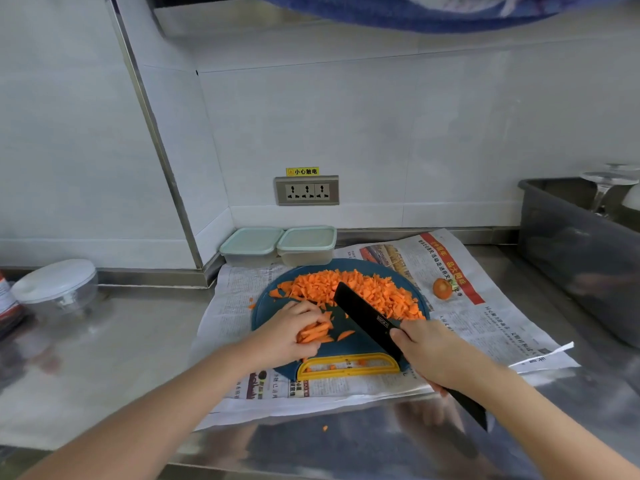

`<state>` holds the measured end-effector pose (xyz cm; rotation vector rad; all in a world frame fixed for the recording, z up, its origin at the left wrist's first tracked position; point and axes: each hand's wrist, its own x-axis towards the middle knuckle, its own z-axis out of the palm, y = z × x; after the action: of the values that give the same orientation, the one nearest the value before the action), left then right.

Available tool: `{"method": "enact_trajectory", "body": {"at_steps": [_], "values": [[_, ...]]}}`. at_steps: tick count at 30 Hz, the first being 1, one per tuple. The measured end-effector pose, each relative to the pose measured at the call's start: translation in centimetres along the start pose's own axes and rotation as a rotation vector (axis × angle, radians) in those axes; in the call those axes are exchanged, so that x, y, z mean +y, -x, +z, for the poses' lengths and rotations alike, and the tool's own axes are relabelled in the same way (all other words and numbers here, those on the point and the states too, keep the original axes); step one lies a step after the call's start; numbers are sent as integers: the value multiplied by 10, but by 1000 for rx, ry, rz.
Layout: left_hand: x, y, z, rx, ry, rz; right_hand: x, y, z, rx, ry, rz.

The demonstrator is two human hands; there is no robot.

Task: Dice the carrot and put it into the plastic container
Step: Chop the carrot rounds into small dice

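Carrot (349,292) is mostly diced: a wide heap of small cubes covers the far half of the round blue cutting board (346,346). A bundle of uncut strips (316,332) remains at the near left of the board, gathered under the curled fingers of the left grip (289,332), which grasps them. The right grip (429,351) is clenched round the handle of the black knife (363,317), whose blade slants over the board between strips and heap. A few stray pieces lie off the board. The stem end (442,288) sits apart on the newspaper (502,323) spread over the counter (104,358). Two plastic containers (306,244) stand side by side at the wall, just behind the board, lids on; no carrot shows inside them. Judged status: dicing is nearly complete; the last strips, lid removal and the entire transfer remain.
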<state>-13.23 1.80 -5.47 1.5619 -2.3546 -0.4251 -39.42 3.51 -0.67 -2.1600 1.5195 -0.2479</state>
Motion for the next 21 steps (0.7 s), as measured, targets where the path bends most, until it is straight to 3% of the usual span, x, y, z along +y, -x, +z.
{"method": "enact_trajectory", "body": {"at_steps": [3,6,10,12,16,21], "values": [[-3,0,-9,-31,21,44,-3,6,0,5,256,-84],[-4,2,-8,11,71,19,0,6,6,60,544,-300],[-3,5,-2,117,-4,-15,9,1,14,180,723,-384],[-1,4,-1,151,-94,-2,-2,4,11,79,705,-336],[-4,1,-3,285,-210,132,-1,4,6,75,585,-257],[17,-9,-1,269,-216,51,-3,8,0,84,650,-269]]}}
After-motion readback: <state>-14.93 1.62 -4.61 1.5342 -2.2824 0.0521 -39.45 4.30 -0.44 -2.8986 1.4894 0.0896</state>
